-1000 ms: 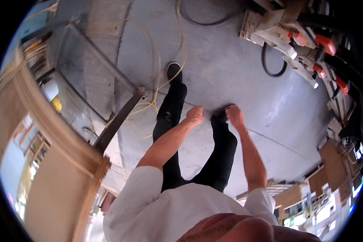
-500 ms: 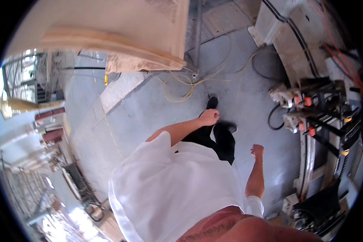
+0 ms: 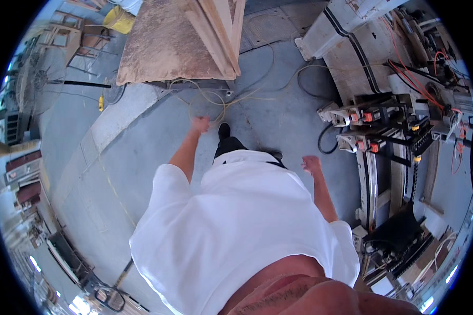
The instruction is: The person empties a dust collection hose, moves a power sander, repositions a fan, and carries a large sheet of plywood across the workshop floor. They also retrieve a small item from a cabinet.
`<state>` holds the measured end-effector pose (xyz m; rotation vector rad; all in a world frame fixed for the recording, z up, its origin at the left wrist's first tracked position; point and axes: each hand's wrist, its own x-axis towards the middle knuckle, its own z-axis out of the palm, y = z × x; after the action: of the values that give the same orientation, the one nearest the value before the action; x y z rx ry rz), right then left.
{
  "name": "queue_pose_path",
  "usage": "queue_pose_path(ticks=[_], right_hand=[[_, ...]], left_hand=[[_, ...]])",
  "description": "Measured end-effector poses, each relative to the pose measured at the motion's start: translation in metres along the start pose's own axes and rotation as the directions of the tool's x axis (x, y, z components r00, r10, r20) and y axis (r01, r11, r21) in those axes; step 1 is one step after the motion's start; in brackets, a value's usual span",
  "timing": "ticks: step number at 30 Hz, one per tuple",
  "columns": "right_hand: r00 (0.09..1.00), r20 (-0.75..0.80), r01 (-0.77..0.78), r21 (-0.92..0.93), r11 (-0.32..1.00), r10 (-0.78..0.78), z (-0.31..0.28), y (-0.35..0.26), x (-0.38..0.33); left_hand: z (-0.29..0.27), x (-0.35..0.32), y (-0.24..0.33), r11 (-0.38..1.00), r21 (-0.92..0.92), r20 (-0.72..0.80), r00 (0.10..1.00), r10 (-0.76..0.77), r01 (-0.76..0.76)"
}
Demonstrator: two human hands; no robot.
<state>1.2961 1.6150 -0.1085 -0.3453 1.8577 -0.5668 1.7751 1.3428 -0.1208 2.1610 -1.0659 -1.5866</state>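
The grey floor (image 3: 157,157) runs beneath everything. On the right stands a metal rack (image 3: 372,184) carrying orange-handled clamps (image 3: 368,116), well apart from the person. Ahead, a dusty desk (image 3: 155,44) bears wooden boards (image 3: 211,38). A thin yellow hose (image 3: 225,106) lies loose in loops on the floor by the desk, not wound up. The left hand (image 3: 200,124) hangs above those loops, blurred; the right hand (image 3: 311,164) hangs loosely curled. Both seem empty, though how tightly they close I cannot tell; nothing appears lifted.
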Motion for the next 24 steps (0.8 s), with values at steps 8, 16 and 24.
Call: queue_pose_path(ticks=[8, 16, 24], right_hand=[[0.565, -0.026, 0.772, -0.336, 0.539, -0.825, 0.178, -0.324, -0.099], [0.354, -0.327, 0.934, 0.165, 0.316, -0.876, 0.297, -0.489, -0.131], [0.304, -0.320, 0.930, -0.104, 0.352, -0.897, 0.293, -0.499, -0.129]], left_hand=[[-0.189, 0.167, 0.022, 0.990, -0.136, -0.241, 0.969, -0.059, 0.026], [-0.230, 0.207, 0.069, 0.684, -0.729, -0.146, 0.972, -0.183, 0.019], [-0.224, 0.257, 0.076, 0.247, -0.950, -0.191, 0.981, 0.023, -0.191]])
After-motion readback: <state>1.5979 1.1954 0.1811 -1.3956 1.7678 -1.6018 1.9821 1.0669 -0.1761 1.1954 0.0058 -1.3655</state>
